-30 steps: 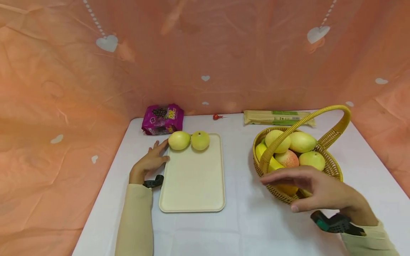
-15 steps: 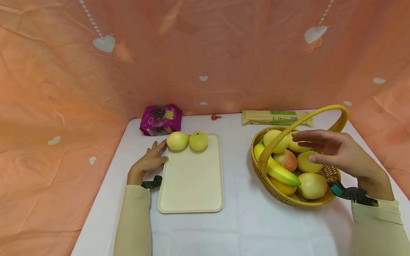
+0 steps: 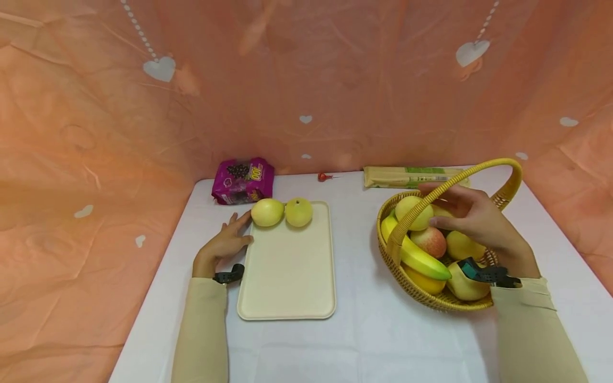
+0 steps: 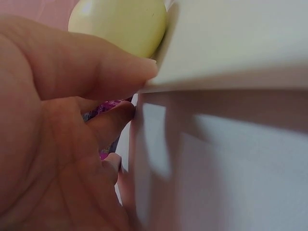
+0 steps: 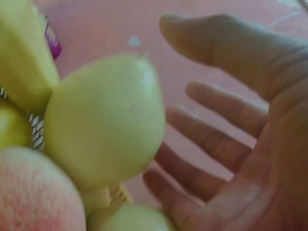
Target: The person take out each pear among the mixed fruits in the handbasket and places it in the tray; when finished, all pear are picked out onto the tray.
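My left hand (image 3: 225, 246) lies at the left edge of a cream tray (image 3: 292, 271), thumb tip (image 4: 142, 70) on the rim and the other fingers stretched along its side. Two pale yellow pears (image 3: 267, 213) sit at the tray's far end, one right by my left index finger. Over the wicker basket (image 3: 416, 295), my right hand (image 3: 471, 221) is spread with its thumb apart from the fingers. It stands beside a pale yellow-green pear (image 5: 106, 120), with a gap showing between them in the right wrist view. A peach (image 3: 431, 243) and a banana (image 3: 423, 260) lie near that pear.
The basket's tall handle (image 3: 460, 178) arches over the fruit. More pale fruit (image 3: 466, 282) fills its near side. Along the back lie a purple packet (image 3: 243, 181), a small red-handled tool (image 3: 324, 176) and a long beige-green package (image 3: 397, 177).
My right hand has moved from the basket's near side over to its right, then left and in among the fruit near the handle. The left hand and the tray have stayed put.
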A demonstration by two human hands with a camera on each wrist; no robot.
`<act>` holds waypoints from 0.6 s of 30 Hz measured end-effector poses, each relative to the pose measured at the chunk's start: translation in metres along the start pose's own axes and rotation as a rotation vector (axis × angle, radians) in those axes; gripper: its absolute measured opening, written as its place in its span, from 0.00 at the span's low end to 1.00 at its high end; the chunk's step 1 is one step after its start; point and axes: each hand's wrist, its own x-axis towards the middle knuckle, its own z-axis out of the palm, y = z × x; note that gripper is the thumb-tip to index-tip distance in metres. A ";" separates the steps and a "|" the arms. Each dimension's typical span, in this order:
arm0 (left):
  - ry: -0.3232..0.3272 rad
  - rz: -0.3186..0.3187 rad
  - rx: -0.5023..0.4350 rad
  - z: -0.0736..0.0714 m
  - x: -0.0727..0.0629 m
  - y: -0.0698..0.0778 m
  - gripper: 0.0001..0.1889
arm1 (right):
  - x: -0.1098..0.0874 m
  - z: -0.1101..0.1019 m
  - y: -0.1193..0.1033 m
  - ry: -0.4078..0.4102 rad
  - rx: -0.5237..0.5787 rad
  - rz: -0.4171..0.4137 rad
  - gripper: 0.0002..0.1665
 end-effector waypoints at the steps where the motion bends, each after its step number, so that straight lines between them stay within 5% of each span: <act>1: 0.001 -0.002 -0.001 0.000 0.000 -0.001 0.44 | 0.002 0.001 0.002 -0.002 -0.014 0.005 0.33; 18: 0.007 -0.015 0.006 0.001 0.000 -0.003 0.43 | 0.019 -0.004 0.015 -0.092 -0.062 -0.063 0.31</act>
